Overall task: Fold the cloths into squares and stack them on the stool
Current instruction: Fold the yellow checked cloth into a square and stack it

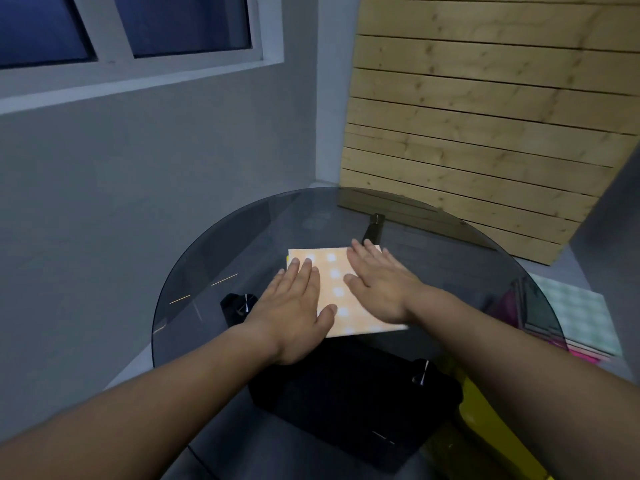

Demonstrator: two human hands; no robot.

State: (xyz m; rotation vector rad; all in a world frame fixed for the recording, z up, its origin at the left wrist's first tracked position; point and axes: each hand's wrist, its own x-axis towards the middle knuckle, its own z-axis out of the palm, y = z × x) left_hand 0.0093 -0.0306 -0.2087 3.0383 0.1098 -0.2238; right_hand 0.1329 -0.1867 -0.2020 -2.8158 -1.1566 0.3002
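An orange cloth with pale dots (334, 289) lies folded into a rough square on the round smoked-glass table (242, 244). My left hand (294, 306) presses flat on its left side, fingers straight. My right hand (381, 282) lies flat on its right side, fingers straight and pointing to the far left. A yellow edge shows at the cloth's far left corner. To the right, below table level, several folded cloths (581, 320) sit stacked, a pale green checked one on top with pink ones beneath. What they rest on is hidden.
A black table base (346, 403) shows through the glass. A wooden slatted panel (485, 116) leans against the wall behind. A grey wall with a window (121, 26) stands on the left. Something yellow (485, 420) sits low at the right.
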